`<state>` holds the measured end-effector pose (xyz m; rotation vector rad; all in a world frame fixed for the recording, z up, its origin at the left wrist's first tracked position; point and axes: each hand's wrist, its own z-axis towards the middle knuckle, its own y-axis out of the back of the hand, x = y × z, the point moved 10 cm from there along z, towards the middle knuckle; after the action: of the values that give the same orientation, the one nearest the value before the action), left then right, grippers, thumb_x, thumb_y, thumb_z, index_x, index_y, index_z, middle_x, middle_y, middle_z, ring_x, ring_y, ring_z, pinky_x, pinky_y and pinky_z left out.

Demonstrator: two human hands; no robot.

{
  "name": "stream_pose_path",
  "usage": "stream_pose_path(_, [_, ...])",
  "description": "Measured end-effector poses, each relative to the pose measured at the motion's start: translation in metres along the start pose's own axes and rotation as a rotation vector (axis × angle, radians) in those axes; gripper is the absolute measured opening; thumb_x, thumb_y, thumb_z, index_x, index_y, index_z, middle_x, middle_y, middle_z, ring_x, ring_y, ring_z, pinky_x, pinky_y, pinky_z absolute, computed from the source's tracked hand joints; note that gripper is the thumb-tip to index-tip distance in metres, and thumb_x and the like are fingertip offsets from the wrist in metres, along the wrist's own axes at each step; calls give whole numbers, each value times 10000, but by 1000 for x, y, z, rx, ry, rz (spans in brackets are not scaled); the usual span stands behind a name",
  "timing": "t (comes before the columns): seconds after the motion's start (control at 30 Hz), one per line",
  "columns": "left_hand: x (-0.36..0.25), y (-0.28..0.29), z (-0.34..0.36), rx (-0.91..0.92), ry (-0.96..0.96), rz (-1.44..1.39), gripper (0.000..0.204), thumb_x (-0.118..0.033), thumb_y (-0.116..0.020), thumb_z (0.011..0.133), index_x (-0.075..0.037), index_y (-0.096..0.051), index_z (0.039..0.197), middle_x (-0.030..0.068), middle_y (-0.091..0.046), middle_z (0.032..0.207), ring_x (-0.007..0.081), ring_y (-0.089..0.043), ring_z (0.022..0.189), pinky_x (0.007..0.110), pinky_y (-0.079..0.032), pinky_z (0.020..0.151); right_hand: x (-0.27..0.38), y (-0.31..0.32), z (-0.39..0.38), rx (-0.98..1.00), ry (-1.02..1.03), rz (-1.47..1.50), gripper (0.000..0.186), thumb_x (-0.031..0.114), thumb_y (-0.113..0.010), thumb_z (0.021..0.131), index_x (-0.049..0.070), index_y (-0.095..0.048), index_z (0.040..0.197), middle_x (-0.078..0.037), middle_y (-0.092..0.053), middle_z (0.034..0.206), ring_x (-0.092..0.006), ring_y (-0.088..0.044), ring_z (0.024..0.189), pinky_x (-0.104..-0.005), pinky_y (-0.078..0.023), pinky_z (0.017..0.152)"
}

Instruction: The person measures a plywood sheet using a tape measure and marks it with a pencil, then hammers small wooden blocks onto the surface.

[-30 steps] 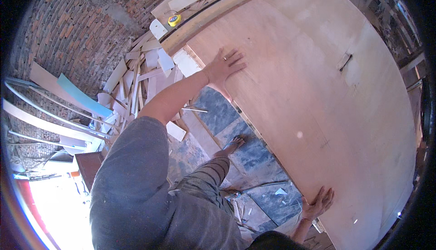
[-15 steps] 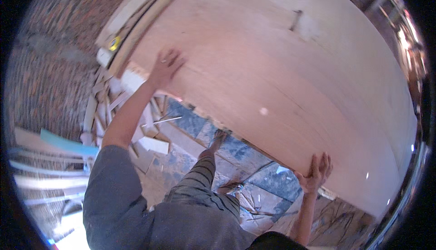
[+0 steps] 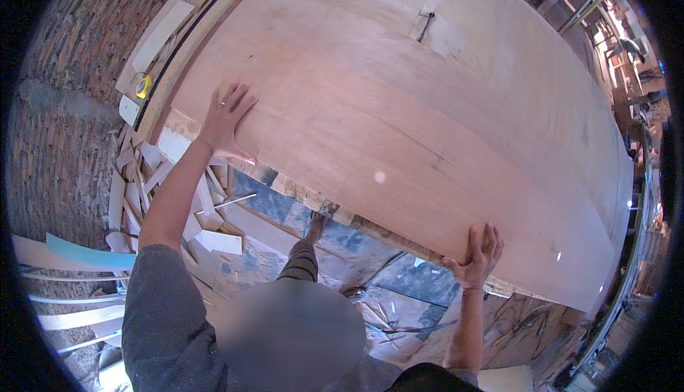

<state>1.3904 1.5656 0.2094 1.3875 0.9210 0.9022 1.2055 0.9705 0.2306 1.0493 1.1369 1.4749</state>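
Note:
A large pale plywood sheet (image 3: pixel 342 128) lies across the view, its near edge running from upper left to lower right. My left hand (image 3: pixel 229 117) rests on the near left part, fingers spread over the top face and thumb along the edge. A ring shows on one finger. Farther right, my right hand (image 3: pixel 479 258) lies on the same near edge with its fingers fanned out on the top. A thin dark-headed tool like a hammer (image 3: pixel 425 28) lies on the far part of the sheet, away from both hands.
A yellow tape measure (image 3: pixel 144 86) lies on boards at the left, beside a brick wall (image 3: pixel 64 135). Wood offcuts (image 3: pixel 219 241) heap on the floor below my left arm. Curved strips (image 3: pixel 78 299) stand at the lower left. My foot (image 3: pixel 322 214) is beneath the near edge.
The whole view has shifted, so the sheet and the tool on it appear farther left. Both hands remain on the sheet; the left hand's fingers and thumb now show more sharply at the edge.

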Motion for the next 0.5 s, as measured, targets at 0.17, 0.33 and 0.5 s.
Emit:
stream_pose_path(0.17, [0,3,4,9,11,-7,1421,-789,-804,324,-181,-353,1527,141,-221,1621,387,-143,1507,664,-78,1172,-2,-4,4,1,5,5,988,852,-603,679,67,-662,1276,-215,-460,1465,-440,-374,1375,-593,-259,1118])
stream_pose_path(0.33, [5,-4,-1,28,32,9,1423,-825,-782,333,-186,-351,1529,144,-228,1619,379,-143,1508,655,-52,1179,4,0,7,-17,32,5,966,838,-591,713,65,-647,1290,-207,-474,1456,-437,-388,1369,-578,-282,1115])
stream_pose_path(0.5, [7,-3,4,15,9,7,1453,-885,-735,332,-174,-342,1537,160,-220,1622,388,-121,1514,661,0,1174,4,-5,0,0,50,-44,954,834,-577,732,88,-623,1325,-201,-471,1464,-432,-384,1379,-580,-274,1125])
